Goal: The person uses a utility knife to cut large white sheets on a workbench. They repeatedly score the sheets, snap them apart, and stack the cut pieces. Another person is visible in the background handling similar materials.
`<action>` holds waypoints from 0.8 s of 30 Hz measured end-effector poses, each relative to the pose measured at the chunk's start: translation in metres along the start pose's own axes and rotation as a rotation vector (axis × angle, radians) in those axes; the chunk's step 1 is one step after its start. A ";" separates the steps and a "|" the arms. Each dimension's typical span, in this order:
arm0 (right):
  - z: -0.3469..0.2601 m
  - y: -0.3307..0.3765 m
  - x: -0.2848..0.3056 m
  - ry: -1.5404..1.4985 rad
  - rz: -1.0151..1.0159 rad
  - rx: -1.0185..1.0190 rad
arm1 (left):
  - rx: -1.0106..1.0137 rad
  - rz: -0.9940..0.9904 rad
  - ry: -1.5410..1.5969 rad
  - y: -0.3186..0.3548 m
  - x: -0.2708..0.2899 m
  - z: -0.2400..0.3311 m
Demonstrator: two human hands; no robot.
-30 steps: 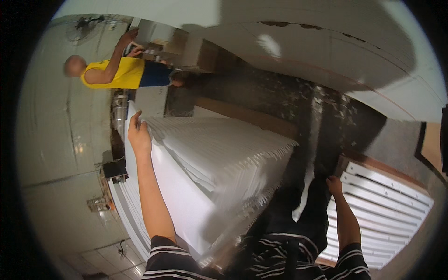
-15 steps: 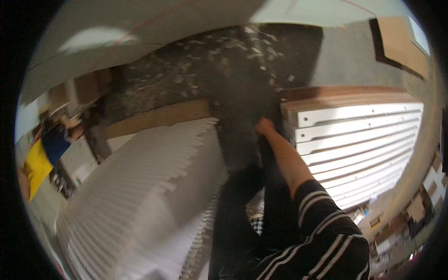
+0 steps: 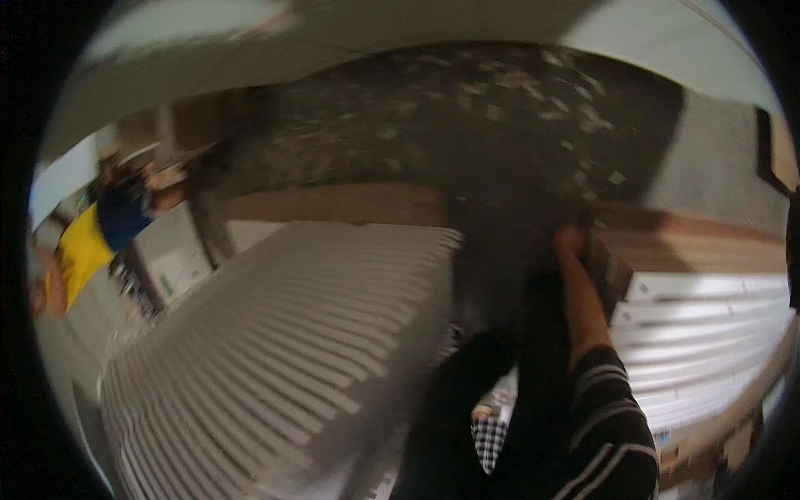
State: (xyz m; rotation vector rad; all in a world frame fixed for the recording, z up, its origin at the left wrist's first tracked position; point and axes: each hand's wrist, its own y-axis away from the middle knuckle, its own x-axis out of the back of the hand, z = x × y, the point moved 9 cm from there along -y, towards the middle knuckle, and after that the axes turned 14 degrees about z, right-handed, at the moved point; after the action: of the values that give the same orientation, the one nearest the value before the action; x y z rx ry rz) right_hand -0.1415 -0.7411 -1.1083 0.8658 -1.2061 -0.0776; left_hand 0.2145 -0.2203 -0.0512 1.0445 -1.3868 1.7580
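Observation:
My right hand [image 3: 570, 242] hangs low beside the near left corner of a stack of white panels with brown edges [image 3: 700, 342]. Motion blur smears its fingers, and I see no object in it. Whether it touches the stack, I cannot tell. My left hand is out of the picture. On my left lies a large pile of pale grey-white strips or panels [image 3: 283, 308], its many edges forming ridges.
Scraps litter the dark floor [image 3: 500, 125] ahead. A brown board [image 3: 342, 204] lies beyond the left pile. A person in yellow and dark blue [image 3: 96, 246] is at the far left. A black-and-white checkered shoe [image 3: 489, 437] shows between my dark-clothed legs.
The view has swung, so both stacks and my right hand sit further right and a little lower in the picture. The hand stays near the white panels' corner.

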 end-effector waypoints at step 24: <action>-0.051 0.008 0.009 -0.318 0.238 0.582 | 0.313 0.004 0.361 0.038 0.078 -0.019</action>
State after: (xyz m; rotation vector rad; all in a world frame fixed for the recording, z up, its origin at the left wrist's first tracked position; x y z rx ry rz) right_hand -0.0979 -0.7123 -1.1004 1.2361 -1.6609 0.3575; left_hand 0.1420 -0.2089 -0.0015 0.8221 -0.9133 2.0889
